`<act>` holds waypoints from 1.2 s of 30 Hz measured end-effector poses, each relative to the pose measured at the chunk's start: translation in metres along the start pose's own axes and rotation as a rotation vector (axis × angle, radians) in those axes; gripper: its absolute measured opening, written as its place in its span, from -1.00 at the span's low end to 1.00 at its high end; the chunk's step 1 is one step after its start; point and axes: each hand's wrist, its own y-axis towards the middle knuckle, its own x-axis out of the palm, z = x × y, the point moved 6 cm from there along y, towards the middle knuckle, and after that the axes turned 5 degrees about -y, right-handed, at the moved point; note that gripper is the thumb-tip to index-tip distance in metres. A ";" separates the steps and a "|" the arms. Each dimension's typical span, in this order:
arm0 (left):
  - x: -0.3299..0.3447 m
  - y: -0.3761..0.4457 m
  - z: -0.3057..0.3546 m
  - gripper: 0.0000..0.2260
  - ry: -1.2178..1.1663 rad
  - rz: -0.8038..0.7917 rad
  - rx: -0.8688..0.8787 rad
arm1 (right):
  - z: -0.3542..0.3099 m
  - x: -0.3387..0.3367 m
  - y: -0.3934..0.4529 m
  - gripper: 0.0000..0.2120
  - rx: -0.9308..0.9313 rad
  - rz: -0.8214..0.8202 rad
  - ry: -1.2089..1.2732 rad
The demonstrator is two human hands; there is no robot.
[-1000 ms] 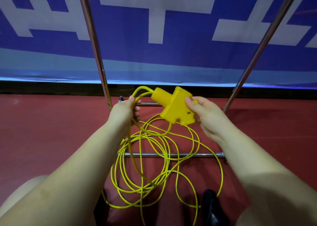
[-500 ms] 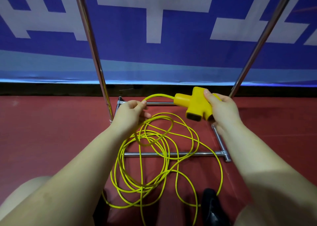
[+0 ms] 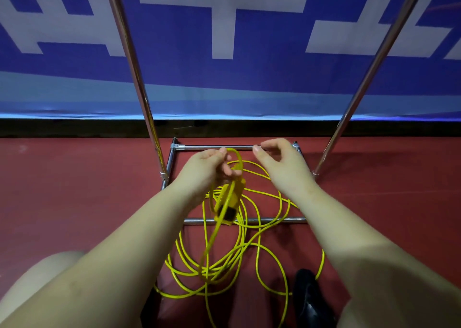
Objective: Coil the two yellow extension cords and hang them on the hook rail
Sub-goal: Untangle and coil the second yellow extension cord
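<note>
Above the red floor (image 3: 74, 203), between the two slanting chrome uprights of the rack (image 3: 139, 83), the person's left hand (image 3: 207, 170) held the first loop of the yellow extension cord (image 3: 259, 230), its fingers curled round the cable near the top of the loop, so that grip was closed on the cord. From it the yellow socket block (image 3: 228, 203) hung down, blurred, just above the rack's front floor bar (image 3: 282, 220). The right hand (image 3: 282, 163) hovered just beside the left with its fingers loosely curled and nothing in them; that grip was slack and empty. Most of the cord lay loose on the floor in overlapping turns, crossing the front bar and running toward the dark shoe (image 3: 309, 300). Only one cord could be made out; whether a second lay mixed into the pile could not be told, and no hooks showed in view. Coiling looked barely begun. The likely trouble from here was tangling: the floor turns crossed each other, so drawing up the next length could drag a knot or several strands at once. The cable could also snag under the bar or the shoe, and the dangling block could swing and knock the frame, or pull the held loop out of shape.
</note>
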 end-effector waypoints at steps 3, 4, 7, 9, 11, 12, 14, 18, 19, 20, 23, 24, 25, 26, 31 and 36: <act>-0.003 0.002 0.000 -0.76 -0.169 0.036 -0.062 | -0.001 0.011 -0.003 -0.77 0.029 -0.100 0.027; -0.002 0.001 -0.001 -0.76 -0.210 0.027 -0.080 | 0.000 0.019 -0.006 -0.76 0.046 -0.199 0.000; 0.002 0.000 -0.003 -0.73 -0.270 0.020 -0.122 | 0.001 0.037 -0.018 -0.65 0.053 -0.397 -0.105; 0.000 0.001 -0.002 -0.72 -0.227 0.039 -0.104 | 0.003 0.039 -0.016 -0.66 0.040 -0.403 -0.138; -0.008 0.005 0.003 -0.72 -0.162 0.082 -0.065 | 0.007 0.034 -0.009 -0.77 0.053 -0.381 -0.123; -0.013 0.007 0.006 -0.72 -0.145 0.114 -0.057 | 0.013 0.029 -0.004 -0.83 0.075 -0.351 -0.130; -0.026 0.011 0.009 -0.70 -0.165 0.181 -0.070 | 0.025 0.014 0.006 -0.94 0.123 -0.251 -0.196; -0.045 0.014 0.009 -0.69 -0.340 0.286 -0.128 | 0.054 -0.007 0.011 -0.86 0.293 -0.366 -0.700; -0.047 0.013 0.010 -0.69 -0.400 0.299 -0.136 | 0.062 -0.006 0.008 -0.82 0.359 -0.447 -0.807; -0.048 0.012 0.011 -0.69 -0.459 0.297 -0.138 | 0.062 -0.004 0.002 -0.75 0.346 -0.522 -0.905; -0.041 0.010 0.014 -0.73 -0.563 0.227 -0.139 | 0.053 -0.002 -0.002 -0.55 0.313 -0.487 -0.764; -0.036 0.009 0.013 -0.74 -0.565 0.195 -0.146 | 0.042 0.000 -0.004 -0.50 0.244 -0.449 -0.619; -0.032 0.008 0.012 -0.75 -0.552 0.166 -0.151 | 0.031 0.007 -0.007 -0.49 0.155 -0.446 -0.467; -0.029 0.008 0.010 -0.76 -0.524 0.147 -0.151 | 0.020 0.016 -0.012 -0.53 0.100 -0.477 -0.302; -0.016 0.008 0.006 -0.75 -0.389 0.080 -0.150 | -0.013 0.054 -0.034 -0.80 0.002 -0.666 0.005; -0.012 0.004 0.002 -0.80 -0.274 0.014 -0.180 | -0.018 0.045 -0.024 -0.86 0.010 -0.544 0.172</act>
